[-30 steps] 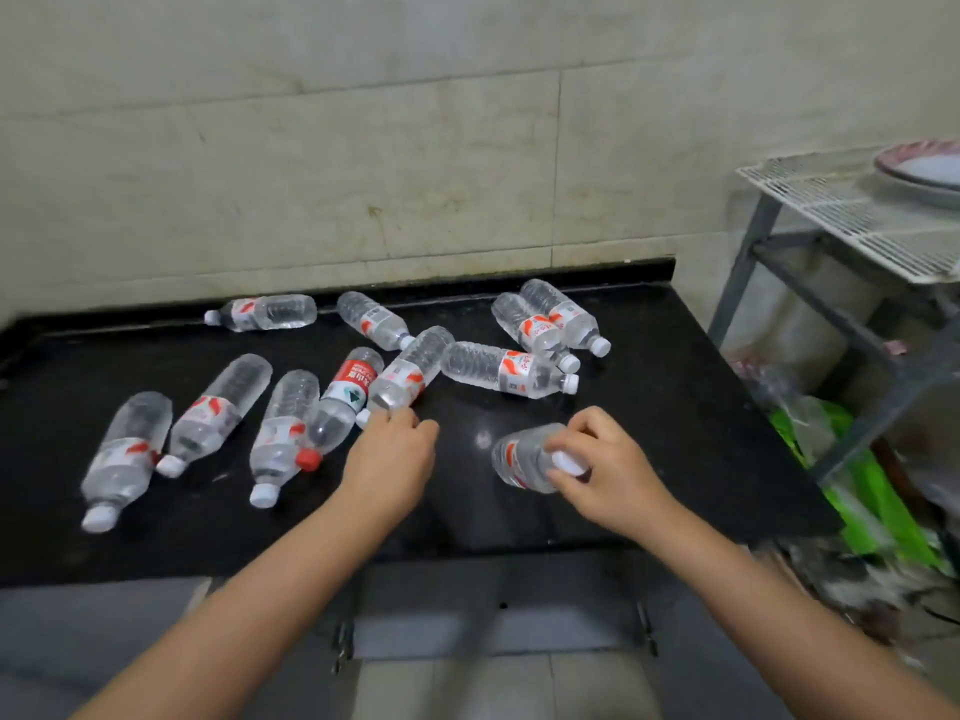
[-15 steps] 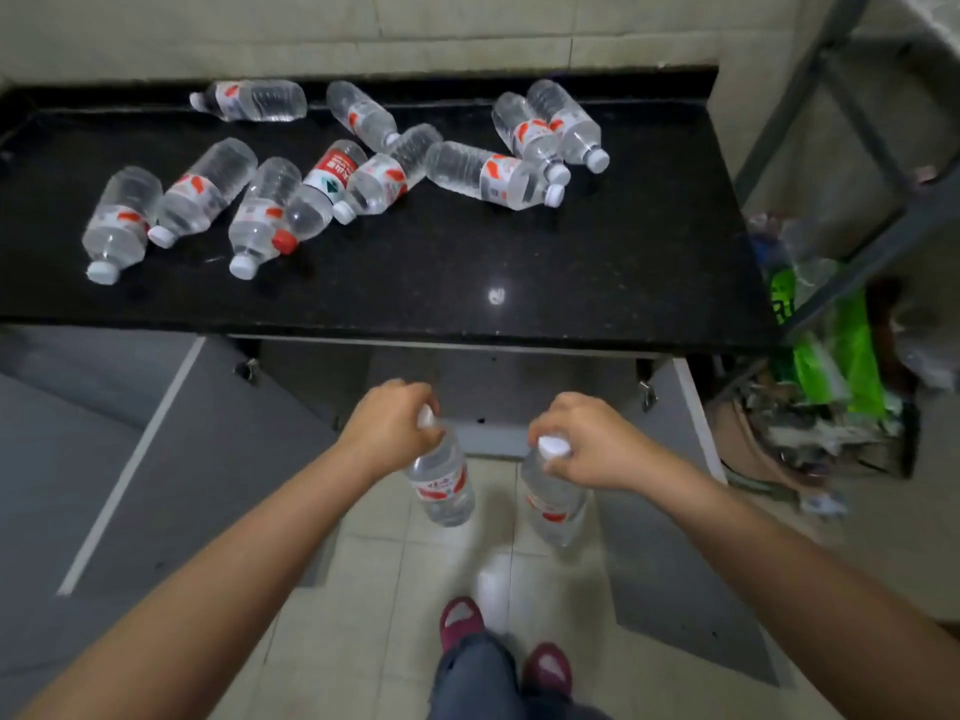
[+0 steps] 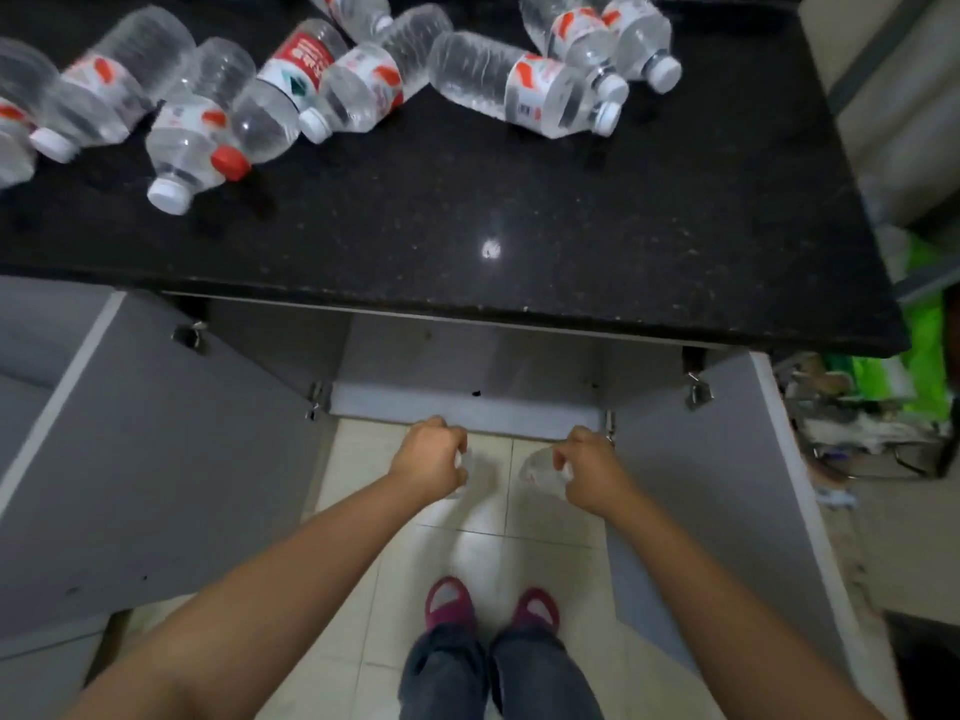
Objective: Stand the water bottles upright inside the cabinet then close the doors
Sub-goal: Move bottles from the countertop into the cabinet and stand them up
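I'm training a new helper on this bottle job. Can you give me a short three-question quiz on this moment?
1. True or false: both cabinet doors are open.
2. What does each hand hold: left hand, right hand?
3. The red-capped bottle lies: A) on the countertop B) on the floor C) in the cabinet.

Key: 1 true. 2 a water bottle each. 3 A.

Dim light, glare spot on countertop (image 3: 490, 248), motion blur, edge distortion
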Demonstrator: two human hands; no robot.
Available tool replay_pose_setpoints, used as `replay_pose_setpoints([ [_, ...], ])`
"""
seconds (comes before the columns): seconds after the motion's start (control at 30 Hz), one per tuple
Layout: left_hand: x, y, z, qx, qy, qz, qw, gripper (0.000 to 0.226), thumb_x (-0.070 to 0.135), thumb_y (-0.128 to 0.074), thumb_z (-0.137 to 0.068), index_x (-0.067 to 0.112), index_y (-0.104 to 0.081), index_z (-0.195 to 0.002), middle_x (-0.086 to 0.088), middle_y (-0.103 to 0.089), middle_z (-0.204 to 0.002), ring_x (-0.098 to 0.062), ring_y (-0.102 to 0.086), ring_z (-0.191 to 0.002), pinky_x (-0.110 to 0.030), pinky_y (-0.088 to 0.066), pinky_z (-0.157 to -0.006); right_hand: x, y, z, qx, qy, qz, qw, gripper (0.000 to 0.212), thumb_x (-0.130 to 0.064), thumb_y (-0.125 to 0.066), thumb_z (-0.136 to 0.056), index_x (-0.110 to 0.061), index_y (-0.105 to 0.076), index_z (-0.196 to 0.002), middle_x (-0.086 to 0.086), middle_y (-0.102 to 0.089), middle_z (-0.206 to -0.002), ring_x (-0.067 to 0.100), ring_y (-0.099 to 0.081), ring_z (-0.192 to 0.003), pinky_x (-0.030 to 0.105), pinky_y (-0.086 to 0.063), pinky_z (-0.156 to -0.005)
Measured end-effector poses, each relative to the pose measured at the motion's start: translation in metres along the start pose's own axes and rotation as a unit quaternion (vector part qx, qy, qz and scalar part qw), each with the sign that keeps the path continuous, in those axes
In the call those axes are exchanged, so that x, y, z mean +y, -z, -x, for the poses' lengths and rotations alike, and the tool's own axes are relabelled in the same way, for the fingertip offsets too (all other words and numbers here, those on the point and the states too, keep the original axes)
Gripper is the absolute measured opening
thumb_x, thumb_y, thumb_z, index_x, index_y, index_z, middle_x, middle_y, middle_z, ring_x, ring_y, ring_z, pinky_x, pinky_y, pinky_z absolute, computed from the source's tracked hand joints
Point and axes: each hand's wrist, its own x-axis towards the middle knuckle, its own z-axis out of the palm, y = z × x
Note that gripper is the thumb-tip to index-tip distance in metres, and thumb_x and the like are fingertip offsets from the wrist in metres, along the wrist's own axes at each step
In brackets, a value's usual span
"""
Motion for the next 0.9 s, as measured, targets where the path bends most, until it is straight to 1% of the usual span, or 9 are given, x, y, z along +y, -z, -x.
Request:
replay_pose_setpoints([
  [0.07,-0.009,-0.017,-0.034,0.001,-0.003,-0.004,1.000,0.035,0.017,-0.061,-0.083,0.008,-0.059,-0.117,-0.015,-0.054,-0.123,-0.031,-0.051,-0.116,-0.030,-0.041,-0.096,0.014,-0.021,-0.034,0.006,-0.006,-0.004,1.000,0.029,0.006,-0.054,-0.081,-0.002,-0.063,-0.107,0.002,-0.037,-0.098,0.028,-0.048,-0.114,0.021,-0.031,-0.070],
  [0.1,-0.014,-0.027,-0.053,0.003,-0.006,-0.003,1.000,0.035,0.017,-0.061,-0.083,0.008,-0.059,-0.117,-0.015,-0.055,-0.123,-0.031,-0.051,-0.116,-0.030,-0.042,-0.096,0.022,-0.032,-0.051,0.014,-0.008,-0.005,1.000,0.029,0.004,-0.055,-0.082,-0.003,-0.063,-0.109,0.005,-0.043,-0.101,0.028,-0.048,-0.115,0.021,-0.033,-0.073],
  [0.17,-0.024,-0.051,-0.091,0.003,-0.016,-0.004,1.000,0.034,0.016,-0.061,-0.082,0.008,-0.061,-0.115,-0.016,-0.056,-0.121,-0.032,-0.052,-0.114,-0.029,-0.043,-0.095,0.038,-0.054,-0.084,0.036,-0.013,-0.008,0.999,0.027,-0.002,-0.056,-0.084,-0.004,-0.063,-0.110,0.012,-0.052,-0.115,0.028,-0.048,-0.116,0.022,-0.039,-0.085],
  [0.3,-0.038,-0.102,-0.168,0.027,-0.054,-0.026,0.998,0.033,0.015,-0.061,-0.082,0.008,-0.062,-0.114,-0.016,-0.059,-0.121,-0.032,-0.055,-0.111,-0.028,-0.044,-0.091,0.074,-0.103,-0.148,0.069,-0.009,-0.003,0.998,0.025,-0.004,-0.057,-0.085,-0.005,-0.064,-0.110,0.015,-0.054,-0.121,0.029,-0.049,-0.116,0.025,-0.038,-0.090],
  [0.5,-0.049,-0.157,-0.266,0.091,-0.097,-0.044,0.990,0.034,0.013,-0.062,-0.083,0.003,-0.062,-0.115,-0.019,-0.063,-0.123,-0.032,-0.057,-0.116,-0.033,-0.044,-0.097,0.119,-0.149,-0.227,0.106,0.033,0.024,0.994,0.034,-0.001,-0.053,-0.086,-0.006,-0.063,-0.118,0.021,-0.054,-0.122,0.033,-0.049,-0.117,0.025,-0.035,-0.098],
  [0.6,-0.050,-0.176,-0.290,0.124,-0.089,-0.034,0.988,0.035,0.013,-0.062,-0.083,0.005,-0.062,-0.117,-0.018,-0.062,-0.124,-0.033,-0.055,-0.117,-0.035,-0.045,-0.096,0.131,-0.162,-0.245,0.118,0.044,0.031,0.992,0.034,0.001,-0.053,-0.084,-0.004,-0.064,-0.115,0.024,-0.053,-0.120,0.037,-0.051,-0.113,0.029,-0.040,-0.097],
  [0.73,-0.038,-0.188,-0.298,0.152,-0.076,0.008,0.985,0.035,0.009,-0.059,-0.084,0.002,-0.059,-0.118,-0.022,-0.059,-0.125,-0.035,-0.054,-0.117,-0.034,-0.044,-0.096,0.135,-0.163,-0.251,0.117,0.035,0.038,0.992,0.035,-0.001,-0.051,-0.086,-0.004,-0.061,-0.120,0.024,-0.052,-0.122,0.036,-0.049,-0.116,0.028,-0.037,-0.096],
  [0.83,-0.030,-0.192,-0.308,0.174,-0.085,0.002,0.981,0.039,0.009,-0.054,-0.089,-0.001,-0.051,-0.126,-0.024,-0.054,-0.129,-0.037,-0.049,-0.120,-0.035,-0.039,-0.100,0.135,-0.159,-0.260,0.130,0.025,0.042,0.990,0.039,-0.003,-0.052,-0.088,-0.004,-0.055,-0.126,0.023,-0.048,-0.129,0.035,-0.045,-0.122,0.030,-0.038,-0.101],
  [0.9,-0.031,-0.198,-0.314,0.184,-0.095,-0.005,0.978,0.044,0.008,-0.047,-0.093,-0.003,-0.039,-0.134,-0.026,-0.044,-0.137,-0.037,-0.042,-0.127,-0.037,-0.034,-0.105,0.136,-0.164,-0.264,0.149,0.024,0.036,0.988,0.044,-0.005,-0.052,-0.090,-0.005,-0.048,-0.133,0.020,-0.041,-0.141,0.032,-0.041,-0.130,0.029,-0.036,-0.106],
])
